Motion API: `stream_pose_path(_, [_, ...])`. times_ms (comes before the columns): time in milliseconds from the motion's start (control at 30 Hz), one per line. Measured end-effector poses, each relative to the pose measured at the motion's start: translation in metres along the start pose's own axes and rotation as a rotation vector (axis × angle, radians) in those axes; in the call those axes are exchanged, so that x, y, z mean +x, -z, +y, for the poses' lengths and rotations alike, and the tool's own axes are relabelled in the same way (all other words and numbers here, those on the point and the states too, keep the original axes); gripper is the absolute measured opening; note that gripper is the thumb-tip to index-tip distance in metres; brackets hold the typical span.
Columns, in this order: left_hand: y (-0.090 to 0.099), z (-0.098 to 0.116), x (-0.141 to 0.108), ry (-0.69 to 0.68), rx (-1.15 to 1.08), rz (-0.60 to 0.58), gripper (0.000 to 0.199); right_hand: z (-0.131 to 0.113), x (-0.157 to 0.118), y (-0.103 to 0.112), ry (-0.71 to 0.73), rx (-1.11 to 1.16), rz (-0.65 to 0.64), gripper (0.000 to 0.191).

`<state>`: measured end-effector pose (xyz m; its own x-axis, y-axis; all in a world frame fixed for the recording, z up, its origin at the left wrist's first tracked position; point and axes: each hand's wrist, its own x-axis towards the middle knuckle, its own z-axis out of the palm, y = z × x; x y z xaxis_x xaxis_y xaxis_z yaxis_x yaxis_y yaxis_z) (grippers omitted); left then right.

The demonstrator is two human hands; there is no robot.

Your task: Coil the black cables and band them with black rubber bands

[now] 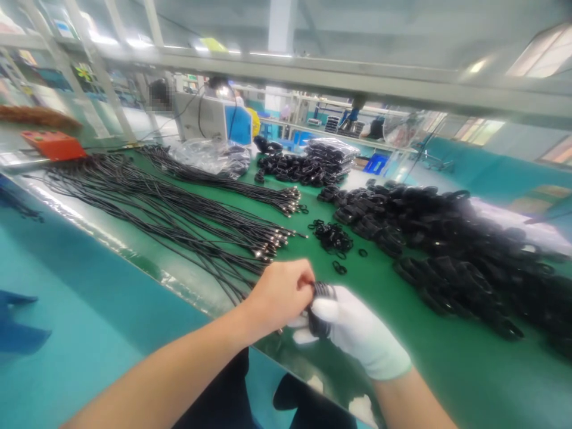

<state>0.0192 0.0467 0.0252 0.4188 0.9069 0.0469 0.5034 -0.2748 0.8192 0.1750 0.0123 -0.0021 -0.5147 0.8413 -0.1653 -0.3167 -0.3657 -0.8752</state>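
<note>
My right hand (353,325), in a white glove, wraps round a coiled black cable (319,328) just above the table's front edge. Bare, my left hand (283,292) is closed in a pinch against the left side of that coil, and what its fingertips hold is hidden. Beyond my hands lies a small heap of black rubber rings (333,238), with a few loose rings (339,267) nearer to me. Long black cables (192,208) with metal connector ends (270,243) lie straight in bunches left of my hands.
Coiled black cables (402,220) are piled across the right of the green table (370,304). More coils (290,170) and clear plastic bags (210,156) sit at the back. An orange-red box (53,145) stands far left. A metal rail (313,74) crosses above the table.
</note>
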Motion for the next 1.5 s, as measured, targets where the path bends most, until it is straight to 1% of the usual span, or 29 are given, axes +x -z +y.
stream_pose_path(100, [-0.001,0.002,0.002,-0.010,0.060,0.024,0.013,0.002,0.001,0.000,0.041,-0.007,-0.020,0.026])
stream_pose_path(200, [-0.002,0.000,0.002,0.023,-0.009,0.000,0.017,0.002,0.001,-0.001,0.074,0.009,-0.024,0.022])
stream_pose_path(267, [-0.004,-0.004,0.003,0.059,-0.069,-0.022,0.025,0.002,0.001,-0.003,0.083,0.016,-0.027,0.020])
stream_pose_path(333, [-0.008,-0.009,0.003,0.093,-0.093,-0.034,0.027,0.002,0.001,-0.005,0.083,-0.004,-0.036,0.019])
stream_pose_path(433, [-0.016,-0.018,0.005,0.134,-0.074,-0.040,0.021,0.004,0.000,-0.007,0.043,-0.068,-0.019,0.023])
stream_pose_path(533, [-0.022,-0.022,0.007,0.150,-0.030,-0.049,0.012,0.009,0.000,-0.004,-0.008,-0.085,0.008,0.023])
stream_pose_path(667, [-0.021,-0.017,0.008,0.106,0.084,-0.038,0.010,0.014,0.000,0.005,-0.040,-0.016,0.021,0.020])
stream_pose_path(833, [-0.018,-0.008,0.004,-0.003,0.120,0.016,0.010,0.013,-0.003,0.008,-0.081,0.043,0.046,0.026])
stream_pose_path(967, [-0.022,-0.005,0.002,-0.004,0.172,0.060,0.010,0.013,-0.003,0.006,-0.096,0.036,0.063,0.029])
stream_pose_path(1067, [-0.027,-0.007,0.003,-0.016,0.159,0.055,0.011,0.013,-0.002,0.005,-0.109,0.038,0.075,0.031])
stream_pose_path(1133, [-0.026,-0.011,0.005,-0.016,0.125,0.035,0.009,0.011,-0.001,0.006,-0.114,0.037,0.086,0.030])
stream_pose_path(1200, [-0.021,-0.016,0.011,-0.015,0.053,-0.040,0.007,0.007,-0.001,0.008,-0.124,0.026,0.098,0.026])
stream_pose_path(1300, [-0.007,-0.026,0.032,-0.012,-0.085,-0.294,0.013,0.000,-0.004,0.015,-0.137,0.026,0.097,0.027])
stream_pose_path(1333, [-0.004,-0.028,0.042,-0.026,-0.074,-0.348,0.015,-0.001,-0.005,0.018,-0.131,0.039,0.089,0.030])
stream_pose_path(1367, [-0.002,-0.029,0.054,-0.051,-0.019,-0.362,0.015,-0.001,-0.006,0.020,-0.116,0.062,0.078,0.034])
stream_pose_path(1400, [-0.003,-0.029,0.066,-0.086,0.065,-0.339,0.014,-0.001,-0.007,0.023,-0.097,0.091,0.066,0.038])
stream_pose_path(1433, [-0.007,-0.028,0.078,-0.128,0.162,-0.294,0.013,0.001,-0.007,0.026,-0.082,0.122,0.054,0.040])
stream_pose_path(1500, [-0.021,-0.024,0.101,-0.200,0.324,-0.227,0.011,0.005,-0.006,0.030,-0.067,0.175,0.035,0.040])
